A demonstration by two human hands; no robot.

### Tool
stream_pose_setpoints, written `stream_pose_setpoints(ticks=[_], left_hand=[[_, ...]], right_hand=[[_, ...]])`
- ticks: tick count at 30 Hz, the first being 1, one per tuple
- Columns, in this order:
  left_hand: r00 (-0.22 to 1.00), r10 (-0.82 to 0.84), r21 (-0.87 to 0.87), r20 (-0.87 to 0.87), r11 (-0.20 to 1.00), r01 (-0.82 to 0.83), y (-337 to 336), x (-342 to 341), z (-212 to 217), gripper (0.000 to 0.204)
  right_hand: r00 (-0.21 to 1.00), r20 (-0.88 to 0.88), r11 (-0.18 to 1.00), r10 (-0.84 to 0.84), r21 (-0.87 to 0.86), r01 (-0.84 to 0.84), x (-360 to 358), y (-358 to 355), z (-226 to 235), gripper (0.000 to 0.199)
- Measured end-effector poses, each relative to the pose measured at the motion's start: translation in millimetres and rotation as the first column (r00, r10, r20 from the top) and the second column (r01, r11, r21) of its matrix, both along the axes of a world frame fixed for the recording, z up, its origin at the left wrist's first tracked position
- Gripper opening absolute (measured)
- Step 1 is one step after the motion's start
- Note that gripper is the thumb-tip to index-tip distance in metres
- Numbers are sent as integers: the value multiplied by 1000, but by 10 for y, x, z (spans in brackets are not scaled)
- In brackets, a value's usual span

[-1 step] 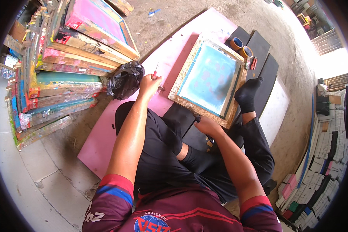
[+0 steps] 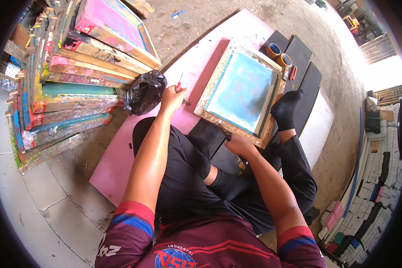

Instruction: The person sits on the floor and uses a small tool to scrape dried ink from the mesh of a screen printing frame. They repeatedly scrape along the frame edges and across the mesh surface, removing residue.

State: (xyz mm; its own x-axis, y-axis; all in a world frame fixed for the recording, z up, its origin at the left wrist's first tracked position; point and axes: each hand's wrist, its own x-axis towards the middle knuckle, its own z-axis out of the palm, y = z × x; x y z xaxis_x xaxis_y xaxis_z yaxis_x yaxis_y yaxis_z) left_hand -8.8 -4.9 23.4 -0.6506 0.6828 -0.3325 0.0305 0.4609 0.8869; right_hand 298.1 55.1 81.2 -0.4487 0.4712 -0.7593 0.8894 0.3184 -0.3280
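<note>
A pink board (image 2: 114, 174) and black panels (image 2: 311, 80) lay under the wood-framed blue screen (image 2: 241, 87). The right hand (image 2: 239, 145) was wrapped around a dark tool (image 2: 226, 133) at the screen's near edge; the left hand (image 2: 172, 98) was curled firmly around a red-handled tool (image 2: 179, 85).

The screen (image 2: 241, 87) lies before me, slightly askew, its far end leaning right: a sheet of blue mesh, mottled with faint pinkish marks and one dark smudge toward its lower right, set in a worn, speckled wooden frame (image 2: 216, 73). In my left hand (image 2: 172, 97) I hold a red-handled screwdriver (image 2: 179, 85), shaft pointing away from me. My right hand (image 2: 237, 145) grips a dark-handled tool (image 2: 226, 133) at the near edge.
</note>
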Motion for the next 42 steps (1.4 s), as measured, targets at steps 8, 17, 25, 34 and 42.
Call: stream_pose_setpoints(ticks=[8,17,25,34,42], left_hand=[[1000,-17,-38,-4,999,17,49,-7,5,39],[999,-37,-31,-9,999,37,59,-26,60,36],[992,1,-41,129,999,4,-21,18,31,29],[883,-367,9,292,924,381,-7,186,160,24],[747,-586,43,313,795,605,-34,385,277,22]], right_hand=[[997,66,985,-26,173,14,10,-129,32,42],[987,-31,950,-157,267,160,189,-267,-439,40],[966,-243,965,-86,222,142,401,-109,-648,48],[906,-371,974,-206,8,224,312,-205,-529,46],[795,-470,922,-383,-253,294,-143,-229,-415,43]])
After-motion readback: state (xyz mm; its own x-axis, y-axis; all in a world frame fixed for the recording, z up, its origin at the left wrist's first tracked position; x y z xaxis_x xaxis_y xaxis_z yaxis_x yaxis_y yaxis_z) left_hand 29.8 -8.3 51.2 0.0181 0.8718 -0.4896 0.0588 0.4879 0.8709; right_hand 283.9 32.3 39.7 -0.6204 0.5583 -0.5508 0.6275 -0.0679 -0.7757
